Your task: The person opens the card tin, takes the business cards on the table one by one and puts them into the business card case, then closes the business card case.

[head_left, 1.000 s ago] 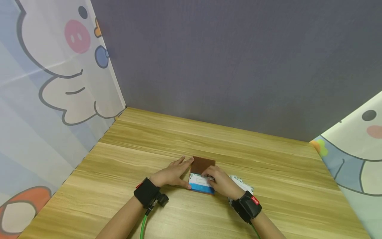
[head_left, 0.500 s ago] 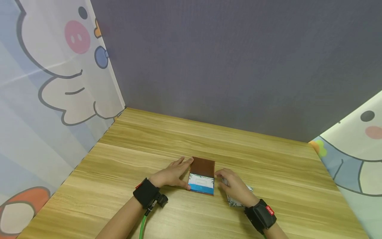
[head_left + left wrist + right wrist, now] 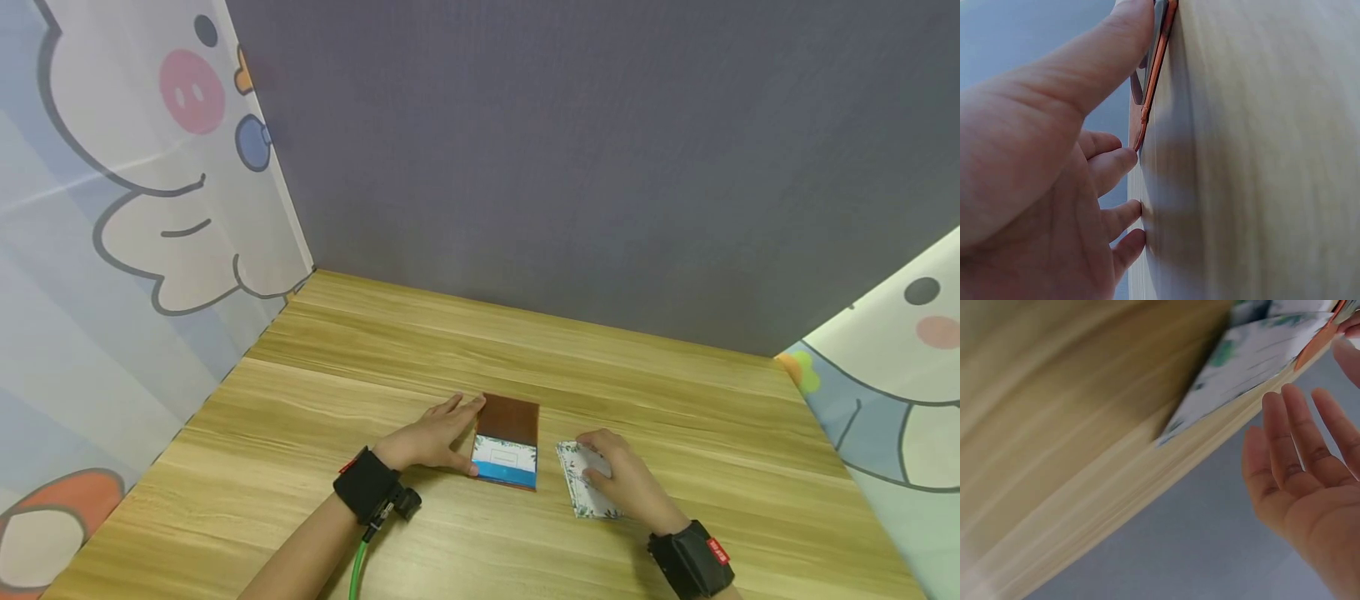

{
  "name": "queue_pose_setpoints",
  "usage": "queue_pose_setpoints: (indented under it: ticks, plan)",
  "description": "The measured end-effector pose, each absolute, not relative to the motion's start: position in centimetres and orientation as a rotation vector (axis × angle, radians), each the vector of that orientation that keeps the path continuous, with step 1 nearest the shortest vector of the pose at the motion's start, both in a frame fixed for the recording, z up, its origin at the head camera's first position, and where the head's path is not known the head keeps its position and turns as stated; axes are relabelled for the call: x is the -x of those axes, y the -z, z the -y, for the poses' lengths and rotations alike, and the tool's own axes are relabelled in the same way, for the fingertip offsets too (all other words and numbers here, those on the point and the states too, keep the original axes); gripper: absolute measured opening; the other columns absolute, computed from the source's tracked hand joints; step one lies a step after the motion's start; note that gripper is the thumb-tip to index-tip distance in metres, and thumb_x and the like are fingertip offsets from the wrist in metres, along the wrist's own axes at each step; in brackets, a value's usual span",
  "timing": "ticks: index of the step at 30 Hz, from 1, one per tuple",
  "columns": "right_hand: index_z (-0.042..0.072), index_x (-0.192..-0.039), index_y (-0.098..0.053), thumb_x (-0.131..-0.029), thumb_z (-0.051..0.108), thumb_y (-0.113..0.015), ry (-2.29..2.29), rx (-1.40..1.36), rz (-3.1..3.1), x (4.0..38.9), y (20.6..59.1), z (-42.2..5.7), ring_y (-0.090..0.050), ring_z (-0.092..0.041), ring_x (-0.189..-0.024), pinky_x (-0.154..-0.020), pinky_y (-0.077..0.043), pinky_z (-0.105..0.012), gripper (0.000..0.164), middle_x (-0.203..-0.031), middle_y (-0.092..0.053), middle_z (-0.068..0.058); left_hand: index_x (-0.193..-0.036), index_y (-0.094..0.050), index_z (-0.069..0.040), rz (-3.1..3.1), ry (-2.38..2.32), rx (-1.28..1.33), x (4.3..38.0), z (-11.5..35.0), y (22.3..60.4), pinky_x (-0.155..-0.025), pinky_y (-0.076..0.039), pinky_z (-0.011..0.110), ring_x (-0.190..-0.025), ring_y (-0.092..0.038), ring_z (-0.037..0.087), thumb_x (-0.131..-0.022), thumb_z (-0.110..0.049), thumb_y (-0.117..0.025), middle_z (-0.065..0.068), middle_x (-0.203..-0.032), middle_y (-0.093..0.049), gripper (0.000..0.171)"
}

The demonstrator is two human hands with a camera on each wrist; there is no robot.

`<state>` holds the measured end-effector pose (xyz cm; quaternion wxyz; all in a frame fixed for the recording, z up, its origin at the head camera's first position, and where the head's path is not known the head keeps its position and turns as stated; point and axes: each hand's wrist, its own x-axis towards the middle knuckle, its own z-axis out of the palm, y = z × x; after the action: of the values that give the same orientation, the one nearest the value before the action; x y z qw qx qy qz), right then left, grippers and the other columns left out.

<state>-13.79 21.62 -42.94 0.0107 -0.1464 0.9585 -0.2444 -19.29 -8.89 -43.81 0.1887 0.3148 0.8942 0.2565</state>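
Note:
A flat brown card holder lies on the wooden table, with a white leaf-patterned card above a blue band in its lower part. My left hand rests along the holder's left side, thumb and forefinger touching its edge with fingers spread. In the left wrist view the holder's orange-brown edge shows beside the thumb. To the right lies a small stack of white leaf-bordered cards. My right hand hovers over that stack, its fingers relaxed and apart from the cards in the right wrist view.
The wooden table runs back to a dark grey partition. Cartoon-printed sheets hang at the left and right. A green cable trails from the left wrist strap.
My right hand has left the holder's card and moved right to the loose stack, uncovering the white card in the holder. The left hand has stayed in place.

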Motion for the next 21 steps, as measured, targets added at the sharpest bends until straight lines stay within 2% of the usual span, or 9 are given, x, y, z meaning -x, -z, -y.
queue_pose_setpoints:
  ticks: [13,21]
  plan:
    - [0.000,-0.116,-0.056,-0.073,0.003,-0.073,0.717,0.411,-3.026,13.1,43.2,-23.8,-0.051,-0.035,-0.111,-0.090,-0.045,-0.047,0.046,-0.117,-0.056,-0.015,-0.148,-0.009,-0.009,-2.522,-0.716,-0.894,19.3,8.9,43.8,-0.110,-0.013,0.056,-0.142,-0.002,0.033,-0.077,-0.044,-0.069,0.007,-0.153,-0.017,0.099]
    - [-0.001,-0.116,-0.057,-0.071,0.008,-0.075,0.674,0.375,-3.030,12.7,43.3,-24.2,-0.052,-0.034,-0.106,-0.087,-0.045,-0.047,0.049,-0.116,-0.057,-0.015,-0.148,-0.009,-0.009,-2.515,-0.723,-0.895,19.3,8.9,43.8,-0.110,-0.013,0.057,-0.141,-0.002,0.034,-0.077,-0.044,-0.069,0.008,-0.153,-0.017,0.099]
